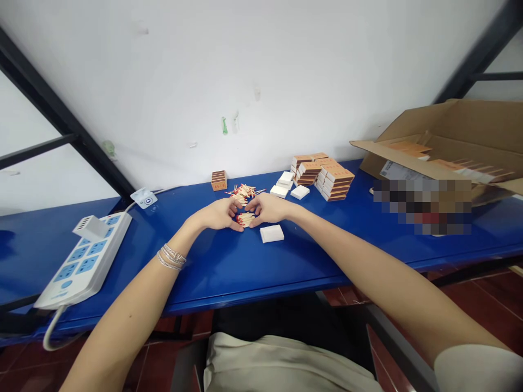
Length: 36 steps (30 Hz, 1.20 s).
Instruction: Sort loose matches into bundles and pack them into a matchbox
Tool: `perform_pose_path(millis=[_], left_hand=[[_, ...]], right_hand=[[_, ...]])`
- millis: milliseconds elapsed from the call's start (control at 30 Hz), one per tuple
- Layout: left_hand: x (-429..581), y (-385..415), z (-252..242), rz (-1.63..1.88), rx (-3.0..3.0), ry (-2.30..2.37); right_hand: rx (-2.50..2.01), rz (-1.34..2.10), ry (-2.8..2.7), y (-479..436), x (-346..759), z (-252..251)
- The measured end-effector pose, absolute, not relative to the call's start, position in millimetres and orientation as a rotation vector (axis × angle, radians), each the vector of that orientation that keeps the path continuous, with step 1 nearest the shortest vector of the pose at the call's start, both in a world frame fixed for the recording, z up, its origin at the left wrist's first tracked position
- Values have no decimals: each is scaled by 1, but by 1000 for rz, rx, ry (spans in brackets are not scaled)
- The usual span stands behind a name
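Matchsticks [246,220], head view: we see the near bundle on the counter [229,272], between left hand [222,214] and right hand [267,209]. Fingers curl, thumbs apart, at its ends; whether they pinch it, we cannot tell. We judge the sticks light, stiff, easily snapped, best held mid-shaft, clear of the red heads.

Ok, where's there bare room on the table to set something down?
Bare: blue table between left forearm and right forearm, nearer the wearer than the lone white tray; also between power strip and left forearm. Crowded: loose matches at left hand and right hand, and matchbox stacks with white trays beside them.
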<state>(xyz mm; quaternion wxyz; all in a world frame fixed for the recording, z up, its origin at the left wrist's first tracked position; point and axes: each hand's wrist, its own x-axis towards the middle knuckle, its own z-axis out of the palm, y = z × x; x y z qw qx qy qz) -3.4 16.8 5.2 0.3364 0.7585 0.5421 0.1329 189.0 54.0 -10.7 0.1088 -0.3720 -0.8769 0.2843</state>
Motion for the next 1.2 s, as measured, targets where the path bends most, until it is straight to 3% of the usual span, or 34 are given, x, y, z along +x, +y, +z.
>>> perform_pose_path(millis=[267,1200], left_hand=[[2,13,8,164,2197,1557],[30,-5,2,40,2382,1811]], right_hand=[[-1004,748,-2627,51,186,-14],[-1128,463,-2808,31,182,-1]])
